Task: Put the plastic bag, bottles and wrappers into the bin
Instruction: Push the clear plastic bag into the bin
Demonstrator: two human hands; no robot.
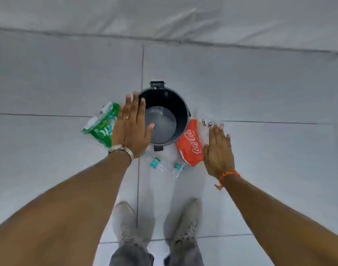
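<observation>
floor (68, 77): large pale grey glossy tiles, thin dark grout lines, filled most of frame; lighter wall band ran across top.
bin (183, 110): round dark plastic bucket shape, smooth walls, centre of frame, open top; squarish hinge block at far rim, small tab at near rim; clear crinkled plastic lay at its bottom, cannot tell what item.
left hand (131, 127): flat, palm down, fingers straight and spread apart, held nothing; hung over bin's left rim, thumb over the opening; thin ring on one finger, metal link watch at wrist.
right hand (219, 150): flat, palm down, fingers extended and slightly apart, held nothing; right of centre, just beside red wrapper; orange thread band at wrist.
shoes (126, 223): pair, grey, laced, bottom centre, blurred.
green wrapper (101, 123): crumpled shiny green and white plastic, on floor left of bin, partly behind left hand.
red wrapper (191, 144): crumpled red Coca-Cola label plastic, on floor touching bin's lower right side.
bottles (164, 166): two clear squashed plastic bottles with teal labels, on floor just below bin, between the hands.
</observation>
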